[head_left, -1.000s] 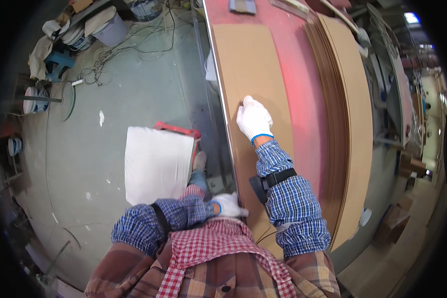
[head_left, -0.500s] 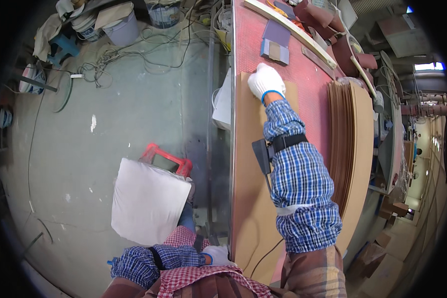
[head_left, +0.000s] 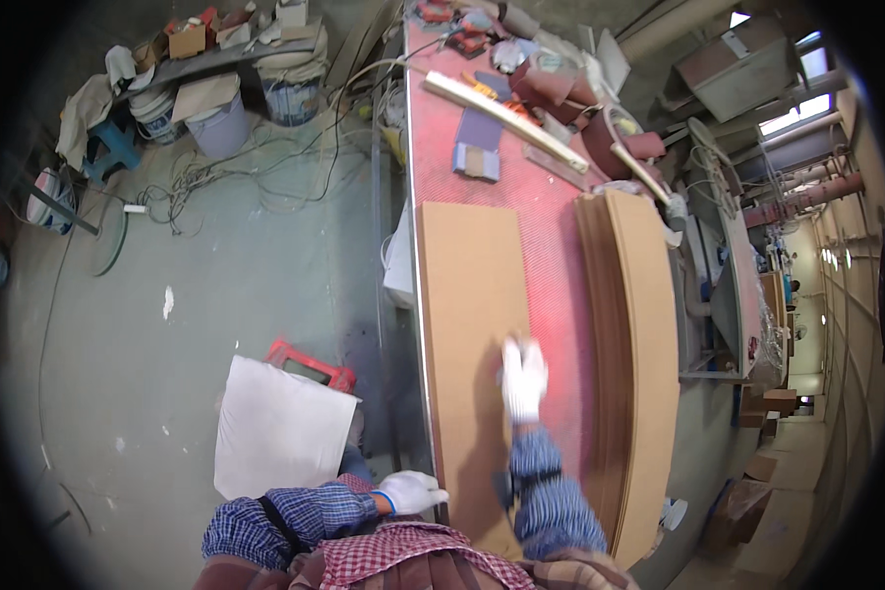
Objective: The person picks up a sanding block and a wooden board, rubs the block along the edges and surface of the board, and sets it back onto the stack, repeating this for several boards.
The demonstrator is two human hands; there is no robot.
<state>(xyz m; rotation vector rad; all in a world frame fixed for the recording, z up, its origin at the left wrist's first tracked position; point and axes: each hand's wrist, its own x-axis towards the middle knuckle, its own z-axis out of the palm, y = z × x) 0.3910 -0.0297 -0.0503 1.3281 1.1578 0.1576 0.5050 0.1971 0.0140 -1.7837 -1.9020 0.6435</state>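
Observation:
A long tan board (head_left: 470, 324) lies flat on the red workbench (head_left: 553, 236). My right hand (head_left: 524, 378), in a white glove, rests flat on the board's right side with its fingers spread. My left hand (head_left: 409, 491), also gloved, grips the board's near left edge at the bench's rim. To the right of the board lies a thick stack of similar tan boards (head_left: 634, 354).
A white sheet (head_left: 280, 433) leans on a red stool (head_left: 313, 366) on the grey floor at my left. Tools, blocks and a long pale bar (head_left: 506, 118) crowd the bench's far end. Buckets (head_left: 216, 123), cables and clutter sit at the back left.
My right hand has drawn back along the board from its far end toward me. The view has tilted up the bench. My left hand has stayed at the near edge.

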